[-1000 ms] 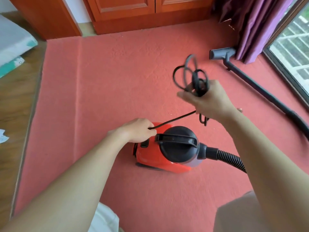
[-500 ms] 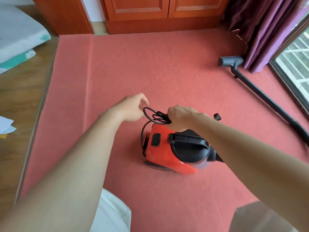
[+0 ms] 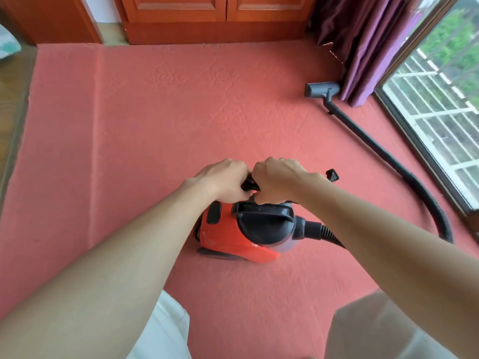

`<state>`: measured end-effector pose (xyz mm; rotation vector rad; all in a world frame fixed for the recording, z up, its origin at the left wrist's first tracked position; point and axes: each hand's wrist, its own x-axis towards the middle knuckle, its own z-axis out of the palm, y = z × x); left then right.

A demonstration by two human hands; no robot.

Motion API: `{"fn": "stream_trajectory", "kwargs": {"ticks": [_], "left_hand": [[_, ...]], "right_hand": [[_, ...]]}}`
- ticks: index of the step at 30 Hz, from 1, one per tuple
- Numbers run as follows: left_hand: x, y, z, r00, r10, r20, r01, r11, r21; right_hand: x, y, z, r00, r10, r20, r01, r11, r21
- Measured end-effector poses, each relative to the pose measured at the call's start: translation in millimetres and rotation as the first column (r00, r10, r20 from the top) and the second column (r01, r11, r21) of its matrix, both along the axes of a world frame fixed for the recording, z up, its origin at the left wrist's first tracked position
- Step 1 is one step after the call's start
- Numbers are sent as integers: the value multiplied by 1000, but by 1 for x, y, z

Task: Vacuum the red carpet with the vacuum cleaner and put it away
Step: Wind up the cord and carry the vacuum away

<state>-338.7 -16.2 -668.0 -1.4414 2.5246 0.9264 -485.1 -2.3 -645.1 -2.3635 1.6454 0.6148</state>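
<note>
Two hands, left hand [image 3: 223, 181] and right hand [image 3: 278, 181], fingers curled round black cord [image 3: 249, 184], are held above vacuum cleaner [image 3: 233, 237] on red carpet [image 3: 155, 112].

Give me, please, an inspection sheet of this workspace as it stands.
Surface: flat red carpet, creased lengthwise at left.
Job's things: red-and-black canister vacuum cleaner upright on carpet; grey floor nozzle lies by purple fabric curtain.
Clutter: nothing seen.
Grips: left hand and right hand both clutch the bundled black power cord above the cleaner.
Cables: black plug sticks out beyond the right hand; ribbed black hose curves to the black wand.
Surroundings: barred window, wooden cabinet.
</note>
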Motion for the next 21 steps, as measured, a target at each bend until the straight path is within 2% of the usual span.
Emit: {"fn": "stream_trajectory", "kwargs": {"ticks": [3,5,9,12,16,21], "left_hand": [[-8,3,-5,999,-8,53,8,1000,10],[-16,5,-8,994,-59,94,56,998,32],[-28,7,-9,979,-128,161,103,982,159],[-36,11,-22,969,-126,214,97,985,143],[-44,20,-39,980,-52,193,38,996,77],[-42,30,-43,991,-64,121,55,995,78]], "right_hand": [[-26,18,-10,990,-105,91,110,992,-54],[-37,29,-18,976,-166,137,171,985,-24],[-42,33,-29,976,-157,151,155,988,28],[-46,33,-39,963,-205,174,195,978,77],[-49,32,-44,933,-283,221,244,951,188],[-48,34,-41,968,-218,126,194,964,180]]}}
